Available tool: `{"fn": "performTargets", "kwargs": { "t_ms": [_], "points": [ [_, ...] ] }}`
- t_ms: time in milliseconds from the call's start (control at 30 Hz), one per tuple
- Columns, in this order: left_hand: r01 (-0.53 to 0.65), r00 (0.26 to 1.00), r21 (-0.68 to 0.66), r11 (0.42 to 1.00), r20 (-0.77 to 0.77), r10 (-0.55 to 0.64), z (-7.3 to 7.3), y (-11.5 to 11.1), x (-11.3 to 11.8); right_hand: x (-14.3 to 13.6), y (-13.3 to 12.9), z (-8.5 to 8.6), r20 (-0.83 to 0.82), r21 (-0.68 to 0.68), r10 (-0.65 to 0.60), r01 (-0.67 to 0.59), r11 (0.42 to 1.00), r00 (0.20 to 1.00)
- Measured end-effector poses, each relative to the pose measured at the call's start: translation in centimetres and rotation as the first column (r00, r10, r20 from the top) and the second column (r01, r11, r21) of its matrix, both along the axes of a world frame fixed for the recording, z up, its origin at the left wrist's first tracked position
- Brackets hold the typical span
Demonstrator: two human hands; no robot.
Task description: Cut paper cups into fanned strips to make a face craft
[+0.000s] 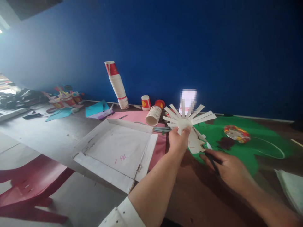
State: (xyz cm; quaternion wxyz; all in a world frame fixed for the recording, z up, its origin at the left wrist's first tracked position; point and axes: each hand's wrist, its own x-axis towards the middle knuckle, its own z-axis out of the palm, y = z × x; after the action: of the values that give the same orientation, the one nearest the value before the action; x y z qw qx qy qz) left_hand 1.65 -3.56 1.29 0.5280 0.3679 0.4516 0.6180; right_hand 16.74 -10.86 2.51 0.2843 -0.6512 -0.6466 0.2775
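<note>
My left hand pinches a white paper cup cut into strips, its thumb on the round base. The strips fan out upward and sideways, and some hang down on the lower right. My right hand is closed around a slim black tool just below the lower strips. Its working end is hidden or blurred, so I cannot tell its kind. Both hands are above the table, in front of a green sheet. Behind the cut cup stands a bright phone screen, blurred out.
A tall leaning stack of paper cups, a single cup and a lying stack are near the blue wall. An open white box lid lies left. A coloured ring is right; a red chair stands lower left.
</note>
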Motion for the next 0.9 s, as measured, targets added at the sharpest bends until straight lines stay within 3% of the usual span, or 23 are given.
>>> {"fn": "performTargets", "kwargs": {
  "t_ms": [333, 600, 900],
  "points": [
    [0.034, 0.996, -0.033, 0.999, 0.081, -0.031, 0.8, -0.9, 0.4, 0.2, 0.0, -0.3, 0.021, 0.038, 0.013, -0.014, 0.999, 1.000],
    [0.006, 1.000, 0.037, 0.999, 0.025, -0.007, -0.7, -0.4, 0.9, 0.0, 0.1, -0.3, 0.034, 0.084, 0.056, -0.059, 0.995, 0.998],
    [0.003, 0.998, 0.078, 0.997, 0.063, -0.008, -1.0, -0.8, 1.2, -0.1, -0.2, -0.5, -0.008, 0.070, 0.044, -0.043, 0.997, 0.999]
  ]
}}
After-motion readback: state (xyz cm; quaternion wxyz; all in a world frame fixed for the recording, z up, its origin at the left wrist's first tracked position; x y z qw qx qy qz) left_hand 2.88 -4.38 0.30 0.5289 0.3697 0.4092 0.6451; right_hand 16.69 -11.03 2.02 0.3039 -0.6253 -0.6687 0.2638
